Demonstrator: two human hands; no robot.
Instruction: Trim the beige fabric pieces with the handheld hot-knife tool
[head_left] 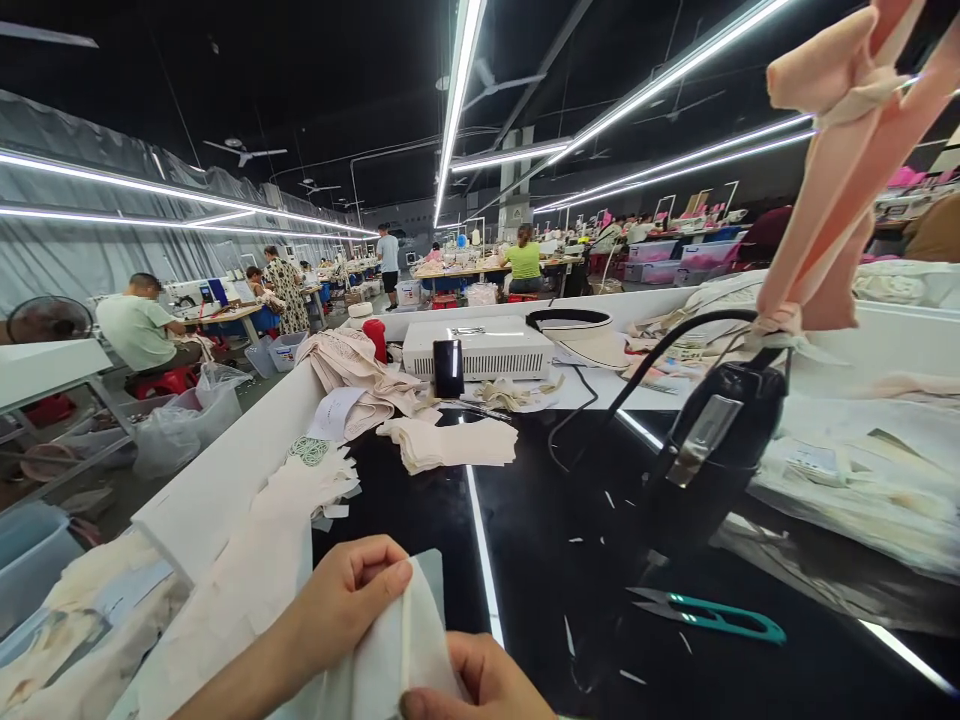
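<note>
A pale, folded piece of fabric [405, 650] with a raised seam hangs between my two hands at the bottom centre. My left hand [352, 600] pinches its upper left edge between thumb and curled fingers. Lower down on the right, my right hand [480, 685] grips the same fabric, thumb on top; part of that hand is cut off by the frame's bottom edge. A stack of cream fabric pieces [454, 443] lies ahead on the glossy black table [540, 540]. Teal-handled thread snips [712, 615] rest to the right, apart from both hands.
A black machine [720, 440] with a cable stands at the right, peach fabric strips [840, 190] hanging above. A white box [480, 350] and a phone [448, 368] are at the back. Fabric heaps [247, 570] line the left. Several people sit or stand farther off.
</note>
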